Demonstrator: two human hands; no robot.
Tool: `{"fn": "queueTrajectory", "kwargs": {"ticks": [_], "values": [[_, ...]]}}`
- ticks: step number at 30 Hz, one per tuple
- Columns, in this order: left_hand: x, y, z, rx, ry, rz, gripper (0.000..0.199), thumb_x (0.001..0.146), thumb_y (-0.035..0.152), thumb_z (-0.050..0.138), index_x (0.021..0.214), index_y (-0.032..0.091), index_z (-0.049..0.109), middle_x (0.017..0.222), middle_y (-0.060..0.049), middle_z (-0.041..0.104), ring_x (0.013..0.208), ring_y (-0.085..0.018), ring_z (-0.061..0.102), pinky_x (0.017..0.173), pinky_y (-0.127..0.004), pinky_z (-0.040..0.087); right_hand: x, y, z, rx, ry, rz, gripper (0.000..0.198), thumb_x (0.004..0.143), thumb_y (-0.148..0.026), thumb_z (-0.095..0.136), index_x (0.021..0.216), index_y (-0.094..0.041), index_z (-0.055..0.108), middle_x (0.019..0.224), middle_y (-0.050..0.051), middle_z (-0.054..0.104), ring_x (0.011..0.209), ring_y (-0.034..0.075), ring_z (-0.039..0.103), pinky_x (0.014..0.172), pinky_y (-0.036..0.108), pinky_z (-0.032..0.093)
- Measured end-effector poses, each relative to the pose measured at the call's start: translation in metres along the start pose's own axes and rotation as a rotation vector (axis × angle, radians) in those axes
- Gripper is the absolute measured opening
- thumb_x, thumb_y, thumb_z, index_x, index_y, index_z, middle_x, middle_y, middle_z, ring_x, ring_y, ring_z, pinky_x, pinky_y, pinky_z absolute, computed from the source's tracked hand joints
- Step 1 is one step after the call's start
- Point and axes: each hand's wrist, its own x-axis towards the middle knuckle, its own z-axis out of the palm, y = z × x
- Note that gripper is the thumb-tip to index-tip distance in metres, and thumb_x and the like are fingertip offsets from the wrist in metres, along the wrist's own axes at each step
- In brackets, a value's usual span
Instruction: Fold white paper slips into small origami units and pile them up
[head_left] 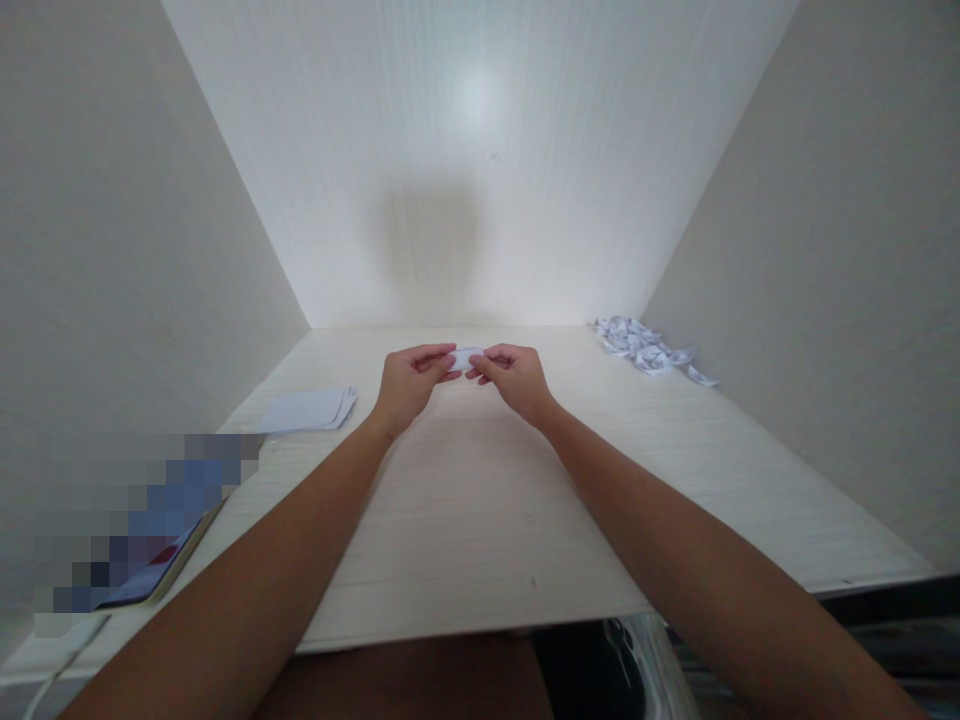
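Observation:
Between my two hands is a small folded piece of white paper (464, 359), raised a little over the middle of the pale desk (450, 520). My left hand (416, 378) pinches its left end with thumb and fingers. On the other end, my right hand (515, 378) is closed in a similar pinch. Fingertips cover both ends of the paper, so its folds cannot be made out fully.
A stack of white paper sheets (304, 410) lies at the left. Several folded white paper pieces (645, 345) are heaped at the back right. A device with a screen (161, 570), partly blurred out, leans near the left wall (150, 230). A cable (67, 665) runs over the front left edge.

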Motion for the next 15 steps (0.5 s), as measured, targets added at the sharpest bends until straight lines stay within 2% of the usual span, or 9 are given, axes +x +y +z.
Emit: {"fn": "queueTrajectory", "kwargs": {"ticks": [8, 11, 15], "values": [[-0.0016, 0.0046, 0.0024, 0.016, 0.025, -0.007, 0.044, 0.059, 0.035, 0.097, 0.092, 0.010, 0.081, 0.088, -0.010, 0.078, 0.085, -0.025, 0.075, 0.092, -0.050, 0.065, -0.0015, 0.0012, 0.0039, 0.048, 0.042, 0.024, 0.045, 0.070, -0.055, 0.085, 0.079, -0.020, 0.058, 0.070, 0.002, 0.073, 0.068, 0.019, 0.076, 0.056, 0.026, 0.054], [-0.0015, 0.0053, 0.0026, 0.020, 0.031, -0.010, 0.042, 0.060, 0.033, 0.097, 0.092, 0.010, 0.081, 0.089, -0.010, 0.078, 0.087, -0.027, 0.075, 0.091, -0.050, 0.066, -0.0023, -0.0007, 0.0045, 0.053, 0.055, 0.025, 0.044, 0.072, -0.050, 0.085, 0.088, -0.022, 0.055, 0.069, -0.001, 0.073, 0.068, 0.019, 0.076, 0.055, 0.024, 0.052], [-0.0013, 0.0059, 0.0026, 0.037, 0.032, -0.001, 0.041, 0.061, 0.033, 0.096, 0.092, 0.011, 0.081, 0.088, -0.009, 0.078, 0.086, -0.026, 0.075, 0.090, -0.049, 0.066, -0.0029, -0.0036, 0.0047, 0.042, 0.047, 0.007, 0.043, 0.075, -0.044, 0.083, 0.104, -0.023, 0.059, 0.073, -0.002, 0.073, 0.067, 0.018, 0.075, 0.057, 0.026, 0.054]]}}
